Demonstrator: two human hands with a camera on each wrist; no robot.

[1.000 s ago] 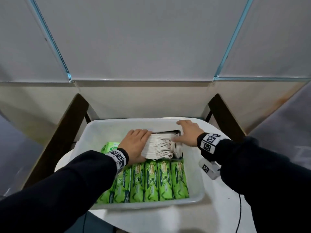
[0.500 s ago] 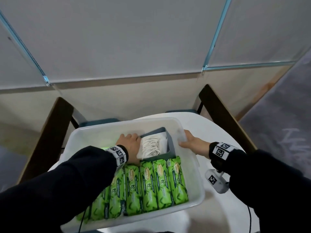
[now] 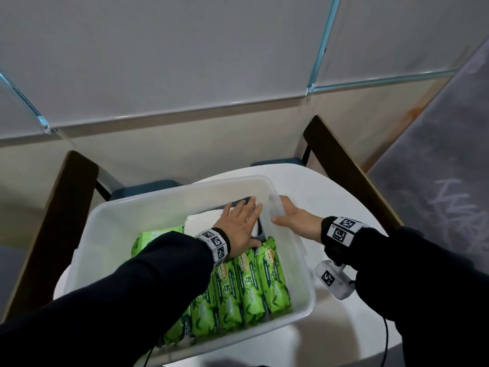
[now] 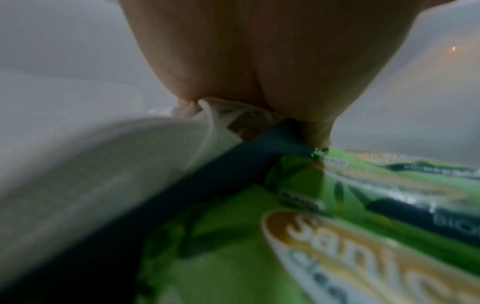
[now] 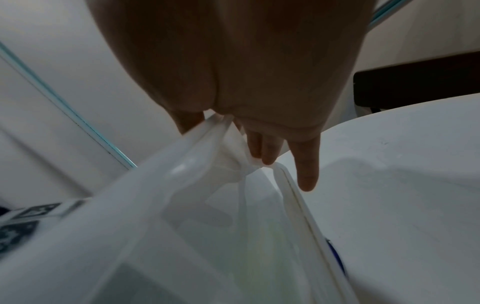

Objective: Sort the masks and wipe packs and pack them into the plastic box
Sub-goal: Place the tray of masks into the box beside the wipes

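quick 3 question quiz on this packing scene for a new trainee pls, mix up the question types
1. True or false: the left hand lies flat with straight fingers on the white masks inside the plastic box.
2. What does the right hand hold? A) a green wipe pack B) the box's rim at its far right corner C) a mask
3. Fill in: the wipe packs standing in a row along the near side of the box are ____ in colour.

Key
1. True.
2. B: the thumb sits inside the rim, the fingers outside on the wall.
3. Green.
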